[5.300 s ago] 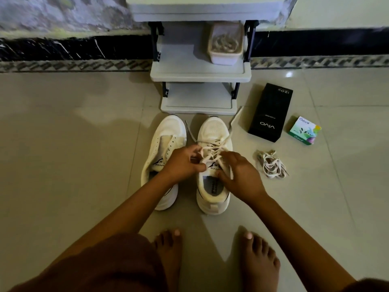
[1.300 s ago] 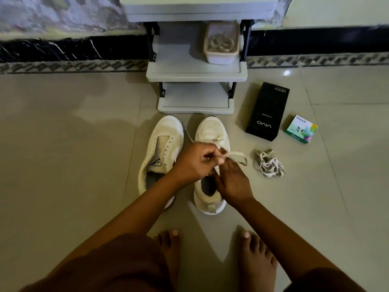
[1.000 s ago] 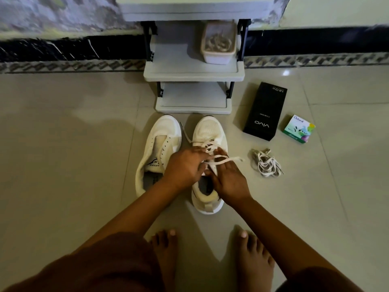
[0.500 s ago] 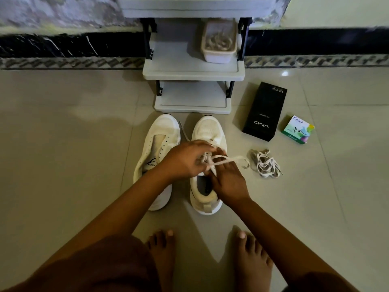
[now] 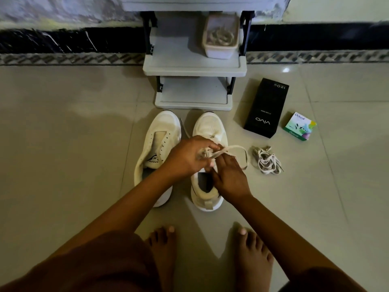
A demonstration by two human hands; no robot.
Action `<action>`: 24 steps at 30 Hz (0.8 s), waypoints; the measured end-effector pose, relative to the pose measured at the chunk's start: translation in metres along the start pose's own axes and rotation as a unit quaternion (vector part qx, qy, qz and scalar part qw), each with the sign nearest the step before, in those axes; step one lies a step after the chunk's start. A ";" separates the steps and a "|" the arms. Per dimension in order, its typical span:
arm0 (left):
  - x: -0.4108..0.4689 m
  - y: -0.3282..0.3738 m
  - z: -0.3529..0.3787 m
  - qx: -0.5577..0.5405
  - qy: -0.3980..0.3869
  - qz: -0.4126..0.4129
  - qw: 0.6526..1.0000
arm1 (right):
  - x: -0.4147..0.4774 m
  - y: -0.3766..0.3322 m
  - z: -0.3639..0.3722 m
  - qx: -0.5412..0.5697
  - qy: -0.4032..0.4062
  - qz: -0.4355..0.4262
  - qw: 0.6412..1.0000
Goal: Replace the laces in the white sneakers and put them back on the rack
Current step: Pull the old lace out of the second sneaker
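Above the right white sneaker (image 5: pixel 210 131), the left hand (image 5: pixel 189 157) pinches a flat cream lace (image 5: pixel 233 149); the right hand (image 5: pixel 230 175) curls fingers around its loop.

The tiled floor (image 5: pixel 63 165) in front of you carries a low grey rack (image 5: pixel 193 70) set against the wall. A pale container (image 5: pixel 220 39) sits at the right end of its middle shelf. Just before the rack stand two white sneakers, toes toward it: the left sneaker (image 5: pixel 162 131) and the right sneaker (image 5: pixel 212 125). To their right lie a black box (image 5: pixel 266 108), a small green box (image 5: pixel 299 126) and, nearer you, a bundle of laces (image 5: pixel 267 160). Your bare left foot (image 5: pixel 163 249) and right foot (image 5: pixel 252 253) rest on the tiles.
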State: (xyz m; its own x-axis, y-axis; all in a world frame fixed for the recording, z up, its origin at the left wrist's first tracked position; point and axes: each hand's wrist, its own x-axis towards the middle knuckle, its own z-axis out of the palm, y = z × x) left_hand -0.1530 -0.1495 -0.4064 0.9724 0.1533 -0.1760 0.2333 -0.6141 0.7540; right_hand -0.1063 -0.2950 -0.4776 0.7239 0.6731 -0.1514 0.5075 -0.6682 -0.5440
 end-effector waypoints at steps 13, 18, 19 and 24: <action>-0.006 0.015 -0.004 -0.157 0.026 -0.028 0.987 | 0.001 -0.001 -0.003 -0.002 -0.003 0.000 1.000; 0.002 0.050 -0.017 -0.231 0.067 -0.040 0.970 | 0.008 0.000 0.002 -0.027 -0.004 -0.007 1.000; 0.007 0.050 -0.020 -0.229 0.102 -0.051 0.967 | 0.007 -0.001 0.000 -0.031 -0.006 -0.007 0.999; 0.016 0.020 -0.027 -0.195 0.139 -0.105 0.965 | 0.003 -0.004 -0.006 -0.012 -0.014 -0.015 1.000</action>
State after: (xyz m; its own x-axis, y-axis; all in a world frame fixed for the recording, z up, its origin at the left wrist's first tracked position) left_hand -0.1330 -0.1388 -0.3769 0.8520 0.4776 -0.2143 0.3510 -0.2176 0.9107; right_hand -0.1030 -0.2920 -0.4705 0.6955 0.7008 -0.1587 0.5399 -0.6554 -0.5282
